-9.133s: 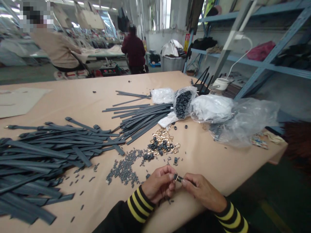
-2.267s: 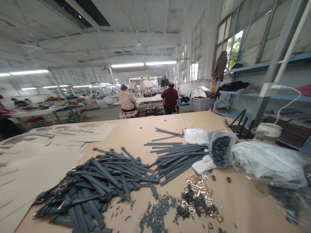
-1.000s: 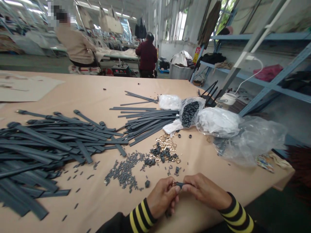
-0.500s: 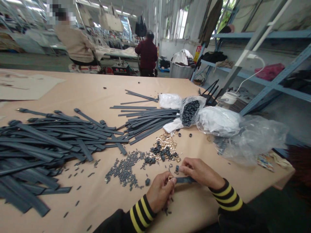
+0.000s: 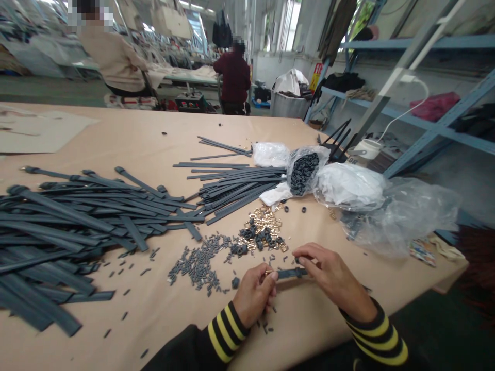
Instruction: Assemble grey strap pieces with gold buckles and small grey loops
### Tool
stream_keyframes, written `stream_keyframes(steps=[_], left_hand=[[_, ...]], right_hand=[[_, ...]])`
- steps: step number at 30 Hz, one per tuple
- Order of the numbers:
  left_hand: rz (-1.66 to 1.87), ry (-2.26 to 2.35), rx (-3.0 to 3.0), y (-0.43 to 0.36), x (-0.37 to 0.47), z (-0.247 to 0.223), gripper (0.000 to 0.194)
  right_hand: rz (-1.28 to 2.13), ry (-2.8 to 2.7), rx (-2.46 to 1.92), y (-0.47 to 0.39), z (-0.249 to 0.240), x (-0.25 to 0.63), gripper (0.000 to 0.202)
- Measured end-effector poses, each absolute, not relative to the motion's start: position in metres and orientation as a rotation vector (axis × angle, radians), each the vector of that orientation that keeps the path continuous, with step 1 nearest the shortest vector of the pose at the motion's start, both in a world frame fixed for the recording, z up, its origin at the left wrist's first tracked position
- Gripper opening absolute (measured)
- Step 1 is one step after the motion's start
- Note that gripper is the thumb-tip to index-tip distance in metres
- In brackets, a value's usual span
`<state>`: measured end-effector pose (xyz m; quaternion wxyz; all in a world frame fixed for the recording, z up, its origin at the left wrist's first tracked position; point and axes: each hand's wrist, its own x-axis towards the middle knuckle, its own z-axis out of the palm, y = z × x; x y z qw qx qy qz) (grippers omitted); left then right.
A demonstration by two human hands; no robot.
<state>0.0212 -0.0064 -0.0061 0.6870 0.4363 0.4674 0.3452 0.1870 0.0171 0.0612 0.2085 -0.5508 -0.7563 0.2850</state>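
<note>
My left hand [image 5: 255, 291] pinches the buckle end of a dark strap [image 5: 288, 273], with a bit of gold metal showing at the fingertips. The strap runs right, beneath my right hand [image 5: 328, 270], whose thumb and forefinger are closed on a small dark loop [image 5: 297, 259] just above the strap. Beyond my hands lie gold buckles [image 5: 266, 219] and dark loops [image 5: 263, 239] in a heap. To the left of them are many small dark pieces [image 5: 201, 263] and one separate dark loop [image 5: 235, 283].
A large pile of dark straps [image 5: 77, 216] covers the table's left side. Thin strips [image 5: 240, 188] lie farther back, beside a bag of loops [image 5: 304, 172] and clear plastic [image 5: 406, 216]. Two people [image 5: 110, 56] are beyond the table; shelves [image 5: 406, 118] stand right.
My right hand has lifted slightly and moved right, with the small loop now at its fingertips. My left hand still holds the strap. The camera view has shifted slightly.
</note>
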Motion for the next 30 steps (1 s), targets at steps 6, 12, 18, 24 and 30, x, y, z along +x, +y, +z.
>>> stream_keyframes(steps=[6, 12, 18, 24, 30], left_hand=[[0.813, 1.01, 0.979, -0.007, 0.021, -0.015, 0.029], [0.807, 0.909, 0.996, -0.007, 0.02, -0.018, 0.031], [0.803, 0.853, 0.973, -0.006, 0.019, -0.019, 0.03], [0.781, 0.774, 0.877, -0.003, 0.018, -0.019, 0.031], [0.781, 0.621, 0.754, -0.002, 0.017, -0.017, 0.029]], right_hand=[[0.998, -1.95, -1.648, -0.014, 0.047, 0.187, 0.007], [0.959, -1.906, -1.52, -0.015, 0.038, 0.182, 0.01], [1.052, -1.856, -1.465, -0.015, 0.043, 0.187, 0.01], [1.142, -1.782, -1.427, -0.014, 0.036, 0.189, 0.009], [1.104, -1.813, -1.445, -0.014, 0.039, 0.189, 0.01]])
